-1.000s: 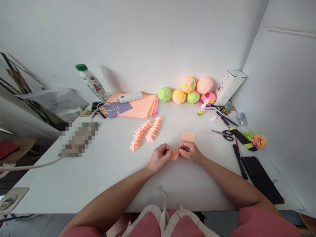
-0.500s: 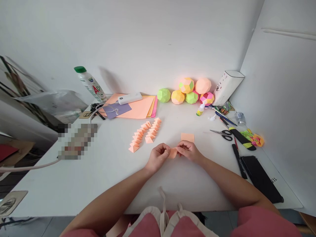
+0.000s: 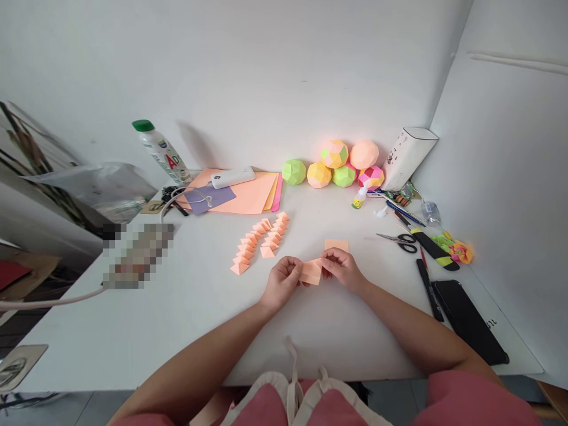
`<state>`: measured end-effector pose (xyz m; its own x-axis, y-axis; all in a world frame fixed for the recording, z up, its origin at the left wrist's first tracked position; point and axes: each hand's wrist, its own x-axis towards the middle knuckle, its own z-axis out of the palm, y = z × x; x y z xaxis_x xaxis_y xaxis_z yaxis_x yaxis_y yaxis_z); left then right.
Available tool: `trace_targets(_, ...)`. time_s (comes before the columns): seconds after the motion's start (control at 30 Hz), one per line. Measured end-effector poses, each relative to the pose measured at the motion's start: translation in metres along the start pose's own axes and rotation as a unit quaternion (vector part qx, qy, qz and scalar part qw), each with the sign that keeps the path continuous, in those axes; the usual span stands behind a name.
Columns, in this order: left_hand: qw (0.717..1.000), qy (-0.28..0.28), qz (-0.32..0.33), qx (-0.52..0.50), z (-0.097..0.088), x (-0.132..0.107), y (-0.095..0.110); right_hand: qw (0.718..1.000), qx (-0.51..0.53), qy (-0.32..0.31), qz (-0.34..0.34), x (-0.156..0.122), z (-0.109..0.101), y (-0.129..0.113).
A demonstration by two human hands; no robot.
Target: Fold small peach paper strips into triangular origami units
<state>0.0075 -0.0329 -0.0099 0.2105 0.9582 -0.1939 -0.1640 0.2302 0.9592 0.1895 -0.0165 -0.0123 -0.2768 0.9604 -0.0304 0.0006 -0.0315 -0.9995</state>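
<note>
A small creased piece of peach paper (image 3: 311, 273) is stretched between my two hands above the white table. My left hand (image 3: 284, 280) pinches its left edge between thumb and fingers. At the upper right corner, my right hand (image 3: 343, 267) pinches it too. Just behind the right hand lies a flat peach paper square (image 3: 337, 244), partly covered by the fingers. To the left of the hands, folded peach paper pieces (image 3: 251, 245) stand in two nested rows (image 3: 276, 234).
Paper balls (image 3: 335, 154) are stacked against the wall beside a glue bottle (image 3: 360, 196). Scissors (image 3: 403, 239), a utility knife (image 3: 432, 248), a marker (image 3: 428, 289) and a black phone (image 3: 471, 321) lie at right. Coloured sheets (image 3: 252, 198) with a power bank (image 3: 233, 177) lie back left.
The peach paper in my hands has been spread wider and shows more of its creased face. My hands have shifted only slightly. Everything else stays in place.
</note>
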Motion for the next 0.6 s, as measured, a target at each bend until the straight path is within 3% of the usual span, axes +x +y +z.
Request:
trace_targets(0.27, 0.999, 0.006, 0.03, -0.008, -0.0033, -0.0001, -0.0034, 1.0, 0.012, 0.014, 0.011, 0.0011, -0.0007, 0.0004)
trace_targets(0.4, 0.998, -0.011, 0.041, -0.049, -0.0033, 0.001, -0.0049, 1.0, 0.002, -0.01, 0.021, 0.0007, -0.0003, 0.001)
trace_targets(0.6, 0.998, -0.024, 0.057, -0.016, -0.0049, 0.0031, -0.0098, 0.999, -0.01, -0.038, 0.008, 0.0, 0.0002, 0.005)
